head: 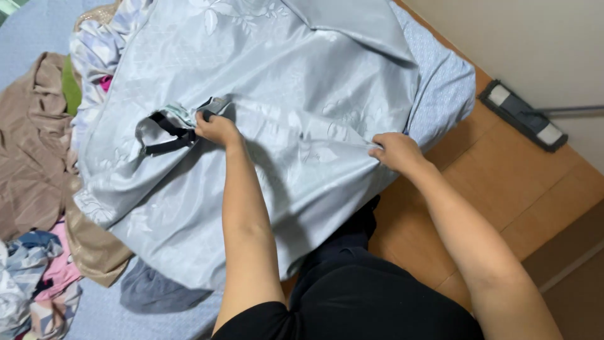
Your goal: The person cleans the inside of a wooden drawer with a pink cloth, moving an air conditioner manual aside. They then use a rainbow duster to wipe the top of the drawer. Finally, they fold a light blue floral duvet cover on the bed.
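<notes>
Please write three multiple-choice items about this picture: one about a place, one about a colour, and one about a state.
1. Where does the flat mop head lie?
A. on the wooden floor by the wall
B. on the bed
C. under the brown cloth

2. What colour is the large cloth that both hands grip?
A. pink
B. pale grey-blue
C. green

3. How is the right hand?
A. open and flat
B. closed on the cloth's edge
C. out of view

Answers: 1 A, it rests on the floor at the right. 2 B, pale with a leaf pattern. 3 B, fingers pinch the edge; the left hand also grips near the black strap.

pale grey-blue leaf-patterned sheet (283,94) with black strap (170,135), beige cloth (31,145).
</notes>
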